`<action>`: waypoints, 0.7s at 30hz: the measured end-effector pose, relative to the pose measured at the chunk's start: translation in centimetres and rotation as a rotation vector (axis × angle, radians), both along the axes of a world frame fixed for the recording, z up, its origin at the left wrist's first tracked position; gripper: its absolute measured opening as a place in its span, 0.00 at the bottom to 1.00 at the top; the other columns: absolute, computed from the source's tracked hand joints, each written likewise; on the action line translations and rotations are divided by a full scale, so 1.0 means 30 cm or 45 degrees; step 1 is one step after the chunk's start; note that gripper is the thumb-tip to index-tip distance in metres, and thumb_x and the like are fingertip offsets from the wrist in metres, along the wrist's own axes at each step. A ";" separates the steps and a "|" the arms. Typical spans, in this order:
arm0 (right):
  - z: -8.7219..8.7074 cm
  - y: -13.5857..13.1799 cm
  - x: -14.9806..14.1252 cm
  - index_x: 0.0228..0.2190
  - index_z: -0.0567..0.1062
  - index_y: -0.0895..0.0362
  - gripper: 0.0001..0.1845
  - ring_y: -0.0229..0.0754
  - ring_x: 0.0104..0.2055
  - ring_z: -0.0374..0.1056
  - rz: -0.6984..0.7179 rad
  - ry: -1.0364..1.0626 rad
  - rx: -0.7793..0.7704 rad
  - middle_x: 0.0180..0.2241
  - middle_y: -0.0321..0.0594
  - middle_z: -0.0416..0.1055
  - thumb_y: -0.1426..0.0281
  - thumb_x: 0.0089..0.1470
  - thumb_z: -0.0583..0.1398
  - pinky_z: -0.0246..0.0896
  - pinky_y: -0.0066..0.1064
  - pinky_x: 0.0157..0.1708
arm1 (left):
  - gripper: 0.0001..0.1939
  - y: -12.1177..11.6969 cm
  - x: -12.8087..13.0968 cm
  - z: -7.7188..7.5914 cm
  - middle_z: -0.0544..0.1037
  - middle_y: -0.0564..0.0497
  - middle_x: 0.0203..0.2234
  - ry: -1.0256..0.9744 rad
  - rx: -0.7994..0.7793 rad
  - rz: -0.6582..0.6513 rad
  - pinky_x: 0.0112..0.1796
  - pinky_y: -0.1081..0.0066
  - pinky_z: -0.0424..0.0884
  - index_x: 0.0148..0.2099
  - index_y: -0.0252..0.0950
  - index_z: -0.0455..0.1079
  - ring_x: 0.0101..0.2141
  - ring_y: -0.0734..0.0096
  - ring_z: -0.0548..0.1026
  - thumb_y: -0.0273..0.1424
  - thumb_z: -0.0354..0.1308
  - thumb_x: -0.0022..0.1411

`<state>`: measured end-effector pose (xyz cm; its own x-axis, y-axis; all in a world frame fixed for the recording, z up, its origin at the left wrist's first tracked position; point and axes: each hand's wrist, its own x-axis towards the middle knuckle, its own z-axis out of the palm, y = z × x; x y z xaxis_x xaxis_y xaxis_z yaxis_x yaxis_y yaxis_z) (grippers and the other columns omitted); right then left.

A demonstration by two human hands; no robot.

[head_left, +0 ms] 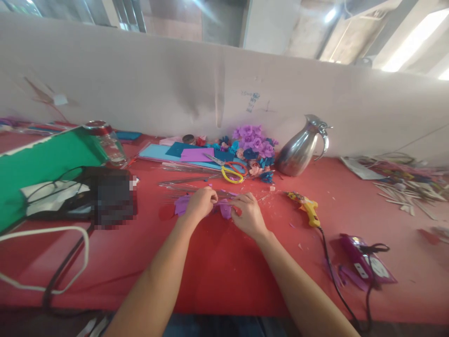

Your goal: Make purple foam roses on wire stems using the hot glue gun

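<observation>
Left hand (201, 206) and right hand (248, 213) appear to pinch a thin, straight purplish strand (224, 202) above a purple paper-like piece (225, 211) between them, where light, even tension probably serves best.

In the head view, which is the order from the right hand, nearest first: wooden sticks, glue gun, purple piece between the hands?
1. Purple piece, just left of the right hand.
2. Glue gun, on the right.
3. Wooden sticks, far right.

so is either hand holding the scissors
No, the scissors lie beyond the left hand and the right hand, touching neither.
</observation>
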<state>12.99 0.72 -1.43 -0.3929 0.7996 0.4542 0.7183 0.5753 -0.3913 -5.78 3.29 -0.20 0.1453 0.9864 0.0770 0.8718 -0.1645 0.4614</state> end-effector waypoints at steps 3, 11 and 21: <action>0.019 -0.015 0.019 0.35 0.80 0.51 0.10 0.49 0.43 0.64 0.098 -0.100 -0.037 0.36 0.38 0.78 0.70 0.47 0.63 0.58 0.38 0.46 | 0.09 -0.004 0.006 0.006 0.76 0.48 0.35 -0.046 0.018 -0.044 0.39 0.71 0.66 0.33 0.37 0.77 0.37 0.65 0.75 0.21 0.57 0.55; 0.025 -0.043 -0.003 0.30 0.78 0.53 0.07 0.49 0.41 0.68 0.167 -0.313 0.102 0.33 0.40 0.78 0.74 0.51 0.60 0.55 0.38 0.43 | 0.09 -0.028 0.019 0.007 0.78 0.48 0.34 -0.041 0.021 -0.117 0.39 0.69 0.68 0.34 0.37 0.78 0.36 0.64 0.75 0.22 0.57 0.56; -0.018 -0.026 -0.007 0.29 0.79 0.53 0.09 0.47 0.38 0.69 0.079 -0.126 -0.097 0.32 0.40 0.77 0.76 0.49 0.59 0.59 0.35 0.39 | 0.09 -0.039 0.026 -0.001 0.78 0.48 0.35 0.018 0.007 -0.131 0.40 0.70 0.69 0.35 0.38 0.78 0.38 0.65 0.76 0.22 0.59 0.55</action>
